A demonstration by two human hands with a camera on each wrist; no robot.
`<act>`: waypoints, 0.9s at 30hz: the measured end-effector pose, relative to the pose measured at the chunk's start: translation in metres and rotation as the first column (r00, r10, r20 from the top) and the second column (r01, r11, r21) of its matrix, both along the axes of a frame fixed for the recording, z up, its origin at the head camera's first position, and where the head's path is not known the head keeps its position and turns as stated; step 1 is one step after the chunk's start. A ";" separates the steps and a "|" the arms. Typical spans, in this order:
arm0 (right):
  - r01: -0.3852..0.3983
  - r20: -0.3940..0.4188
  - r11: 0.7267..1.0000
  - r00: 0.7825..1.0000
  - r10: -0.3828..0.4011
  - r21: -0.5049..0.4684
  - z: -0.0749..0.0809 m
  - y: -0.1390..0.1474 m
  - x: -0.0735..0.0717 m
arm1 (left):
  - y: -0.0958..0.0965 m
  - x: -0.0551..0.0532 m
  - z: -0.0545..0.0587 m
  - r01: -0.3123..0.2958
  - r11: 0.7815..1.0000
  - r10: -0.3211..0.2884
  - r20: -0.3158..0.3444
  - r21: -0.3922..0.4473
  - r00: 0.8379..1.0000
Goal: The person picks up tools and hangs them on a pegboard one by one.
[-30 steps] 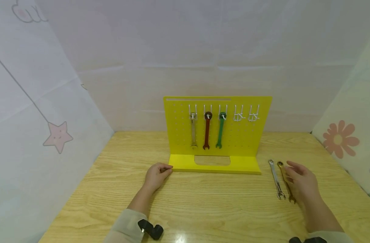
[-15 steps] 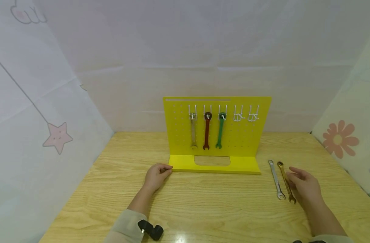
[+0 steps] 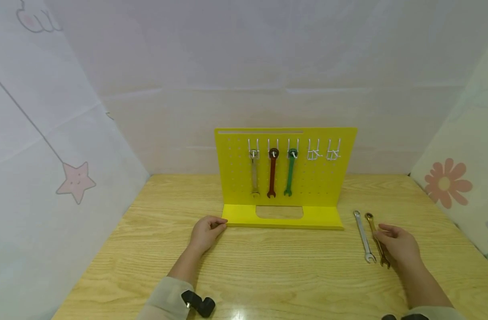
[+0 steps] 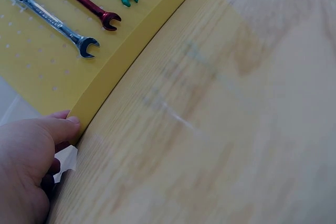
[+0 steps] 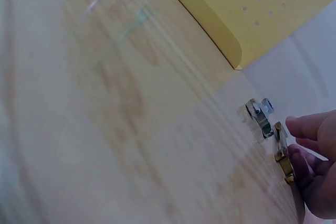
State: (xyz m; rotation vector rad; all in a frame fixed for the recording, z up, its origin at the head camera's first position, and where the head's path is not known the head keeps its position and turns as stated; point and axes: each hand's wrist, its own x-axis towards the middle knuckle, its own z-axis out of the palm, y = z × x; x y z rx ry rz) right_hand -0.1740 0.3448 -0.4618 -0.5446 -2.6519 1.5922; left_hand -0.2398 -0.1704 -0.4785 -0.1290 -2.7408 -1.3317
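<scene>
My left hand (image 3: pixel 204 234) pinches the front left corner of a yellow pegboard stand (image 3: pixel 237 186); the left wrist view shows the thumb (image 4: pixel 67 124) on its edge. Low over the table at the right, my right hand (image 3: pixel 401 244) has its loosely bent fingers against or close beside a gold combination wrench (image 3: pixel 373 227). In the right wrist view this gold wrench (image 5: pixel 284 156) lies along the fingers, and no grip around it shows. To its left lies a silver combination wrench (image 3: pixel 363 235), apart from the hand.
On the board's hooks hang a silver wrench (image 3: pixel 255 175), a red wrench (image 3: pixel 272 178) and a green wrench (image 3: pixel 290 178). Two white hooks (image 3: pixel 313 151) to their right hold nothing. The wooden table (image 3: pixel 284 271) is enclosed by pale cloth walls (image 3: pixel 248 66).
My right hand first drew back slightly toward me and to the right, then moved left against or close to the gold wrench. My left hand stays at the stand's corner.
</scene>
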 end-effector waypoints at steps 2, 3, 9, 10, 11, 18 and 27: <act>-0.024 0.014 0.991 1.000 0.022 0.133 0.002 0.000 0.000 | 0.000 0.000 0.000 0.002 1.000 -0.002 -0.001 0.006 1.000; -0.035 0.021 0.984 0.999 0.032 0.174 0.003 0.000 0.000 | 0.000 0.000 0.000 0.000 1.000 0.000 0.003 0.013 1.000; -0.083 0.065 0.976 0.995 0.072 0.199 0.010 -0.003 0.000 | 0.000 -0.001 -0.002 0.005 1.000 -0.005 -0.009 0.024 1.000; -0.087 0.072 0.976 0.995 0.074 0.199 0.010 -0.004 0.000 | 0.000 -0.001 -0.002 0.005 1.000 -0.005 -0.011 0.024 1.000; -0.087 0.075 0.975 0.995 0.073 0.203 0.011 -0.005 0.000 | 0.000 -0.001 -0.002 0.005 1.000 -0.005 -0.013 0.026 1.000; -0.013 0.062 0.984 0.998 0.001 0.177 0.010 -0.012 -0.003 | 0.000 -0.001 -0.002 0.006 1.000 -0.005 -0.017 0.026 1.000; 0.008 0.062 0.969 0.998 -0.024 0.246 0.011 -0.019 -0.005 | -0.001 -0.002 -0.002 0.012 1.000 -0.011 -0.029 0.027 1.000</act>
